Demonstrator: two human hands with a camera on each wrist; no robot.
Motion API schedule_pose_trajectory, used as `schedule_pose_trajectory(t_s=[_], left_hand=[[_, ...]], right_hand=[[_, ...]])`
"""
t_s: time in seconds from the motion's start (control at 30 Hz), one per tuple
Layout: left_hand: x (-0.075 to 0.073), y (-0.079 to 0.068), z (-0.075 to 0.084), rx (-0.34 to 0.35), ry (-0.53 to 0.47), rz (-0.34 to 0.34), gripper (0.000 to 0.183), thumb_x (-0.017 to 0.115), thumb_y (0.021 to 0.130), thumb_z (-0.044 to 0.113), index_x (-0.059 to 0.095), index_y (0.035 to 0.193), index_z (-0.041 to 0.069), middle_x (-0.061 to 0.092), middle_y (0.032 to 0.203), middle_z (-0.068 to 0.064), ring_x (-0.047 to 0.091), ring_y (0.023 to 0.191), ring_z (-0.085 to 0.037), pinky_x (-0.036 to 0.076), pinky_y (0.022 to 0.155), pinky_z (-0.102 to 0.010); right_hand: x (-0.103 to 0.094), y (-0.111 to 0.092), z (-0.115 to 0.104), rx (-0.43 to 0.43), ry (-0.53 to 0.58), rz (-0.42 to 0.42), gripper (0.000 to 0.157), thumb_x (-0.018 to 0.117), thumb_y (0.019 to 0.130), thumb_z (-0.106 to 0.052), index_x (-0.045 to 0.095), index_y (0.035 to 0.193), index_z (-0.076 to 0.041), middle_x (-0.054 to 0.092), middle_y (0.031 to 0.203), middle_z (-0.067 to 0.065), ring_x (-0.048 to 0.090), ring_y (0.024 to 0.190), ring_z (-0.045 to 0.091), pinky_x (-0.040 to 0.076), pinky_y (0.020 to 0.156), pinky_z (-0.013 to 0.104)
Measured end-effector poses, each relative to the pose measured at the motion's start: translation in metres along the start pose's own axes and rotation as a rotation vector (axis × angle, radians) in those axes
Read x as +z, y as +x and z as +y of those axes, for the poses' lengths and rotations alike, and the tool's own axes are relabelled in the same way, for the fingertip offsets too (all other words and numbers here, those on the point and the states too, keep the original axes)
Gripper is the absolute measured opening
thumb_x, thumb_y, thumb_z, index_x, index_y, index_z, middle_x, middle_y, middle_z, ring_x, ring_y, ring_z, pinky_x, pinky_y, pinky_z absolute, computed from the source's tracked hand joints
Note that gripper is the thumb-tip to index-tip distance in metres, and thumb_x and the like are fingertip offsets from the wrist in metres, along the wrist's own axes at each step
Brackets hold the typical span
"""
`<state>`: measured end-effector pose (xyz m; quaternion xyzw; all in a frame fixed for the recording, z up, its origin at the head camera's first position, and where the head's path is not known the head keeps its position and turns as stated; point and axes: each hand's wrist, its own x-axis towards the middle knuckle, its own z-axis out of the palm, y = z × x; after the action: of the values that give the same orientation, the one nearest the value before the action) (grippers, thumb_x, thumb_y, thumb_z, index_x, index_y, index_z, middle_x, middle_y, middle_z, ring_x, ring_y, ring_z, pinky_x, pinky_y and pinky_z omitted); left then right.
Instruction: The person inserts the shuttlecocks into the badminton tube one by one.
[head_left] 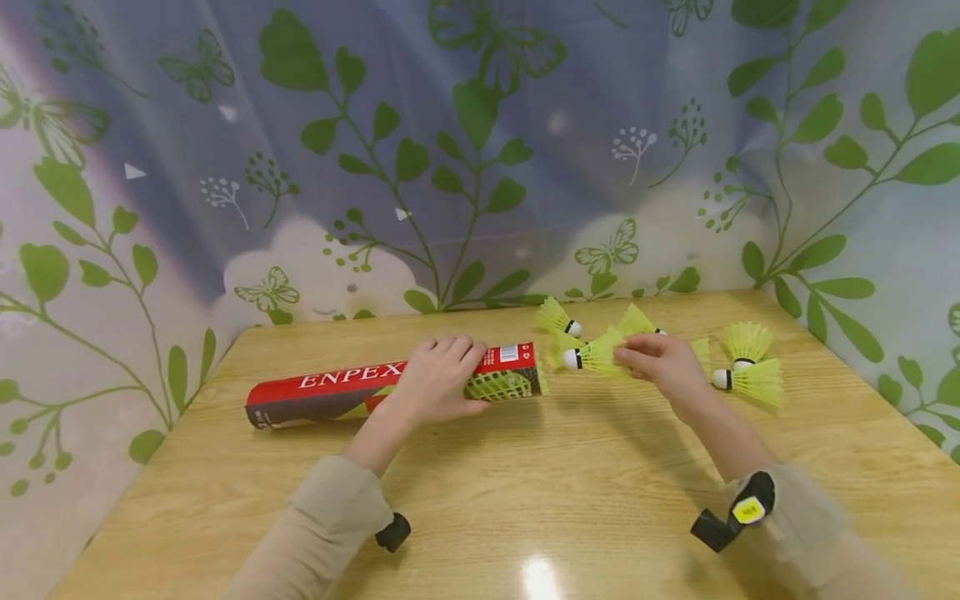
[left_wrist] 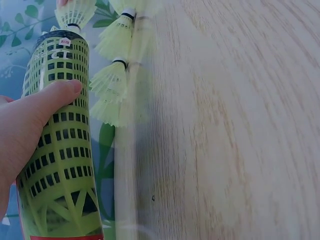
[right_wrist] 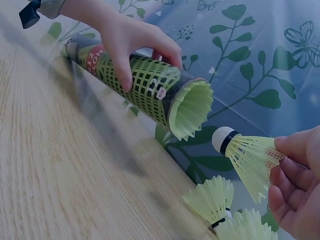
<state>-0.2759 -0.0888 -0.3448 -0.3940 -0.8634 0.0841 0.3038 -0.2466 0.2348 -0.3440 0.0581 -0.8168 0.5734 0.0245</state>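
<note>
A red, black and green shuttlecock tube [head_left: 322,392] marked ENPEX lies at the left, its mouth toward the right. My left hand [head_left: 442,379] grips it from above near that mouth. In the right wrist view, the yellow skirt of a shuttlecock [right_wrist: 192,111] fills the tube's mouth and sticks out slightly. My right hand [head_left: 663,367] pinches another yellow shuttlecock [head_left: 596,357] by its skirt edge. Its white cork, with a black band, faces the tube mouth, a short gap away. How many shuttlecocks sit inside the tube is hidden.
Several loose yellow shuttlecocks lie on the wooden table [head_left: 480,500]: one at the back [head_left: 557,317], others behind my right hand, and a pair at the right, including one shuttlecock [head_left: 753,381]. A patterned curtain [head_left: 465,167] hangs along the table's back edge.
</note>
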Motion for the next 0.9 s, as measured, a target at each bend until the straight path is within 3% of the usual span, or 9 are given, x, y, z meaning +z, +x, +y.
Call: schedule_pose_trajectory(t_s=[0.27, 0.5, 0.73, 0.9], left_hand=[[0.002, 0.001, 0.001, 0.001, -0.02, -0.003, 0.075, 0.072, 0.065, 0.059, 0.054, 0.117, 0.008, 0.056, 0.102, -0.006, 0.058, 0.09, -0.024, 0.044, 0.072, -0.038], [0.001, 0.002, 0.002, 0.005, -0.02, 0.003, 0.075, 0.072, 0.065, 0.059, 0.054, 0.117, 0.008, 0.056, 0.102, -0.007, 0.058, 0.091, -0.025, 0.045, 0.073, -0.039], [0.0, 0.002, 0.002, 0.004, -0.022, -0.01, 0.075, 0.072, 0.065, 0.059, 0.054, 0.117, 0.008, 0.057, 0.102, -0.007, 0.058, 0.09, -0.025, 0.044, 0.073, -0.039], [0.0, 0.003, 0.002, 0.001, -0.023, -0.011, 0.075, 0.073, 0.065, 0.058, 0.055, 0.117, 0.008, 0.057, 0.102, -0.007, 0.058, 0.09, -0.025, 0.045, 0.074, -0.039]], right_hand=[[0.012, 0.003, -0.007, -0.031, 0.012, -0.005, 0.04, 0.061, 0.09, -0.022, 0.057, 0.114, 0.01, 0.063, 0.094, -0.001, 0.057, 0.083, 0.007, 0.049, 0.079, 0.033], [0.023, 0.004, -0.008, -0.028, 0.021, -0.025, 0.038, 0.061, 0.09, -0.021, 0.058, 0.115, 0.008, 0.065, 0.105, 0.009, 0.057, 0.086, 0.01, 0.047, 0.083, 0.041], [0.033, 0.003, -0.009, -0.041, 0.014, -0.018, 0.036, 0.064, 0.088, -0.022, 0.062, 0.112, 0.005, 0.064, 0.109, 0.012, 0.057, 0.088, 0.011, 0.047, 0.082, 0.04], [0.04, 0.004, -0.009, -0.058, -0.001, -0.028, 0.035, 0.066, 0.086, -0.021, 0.064, 0.108, 0.006, 0.066, 0.105, 0.008, 0.057, 0.087, 0.01, 0.046, 0.076, 0.036]])
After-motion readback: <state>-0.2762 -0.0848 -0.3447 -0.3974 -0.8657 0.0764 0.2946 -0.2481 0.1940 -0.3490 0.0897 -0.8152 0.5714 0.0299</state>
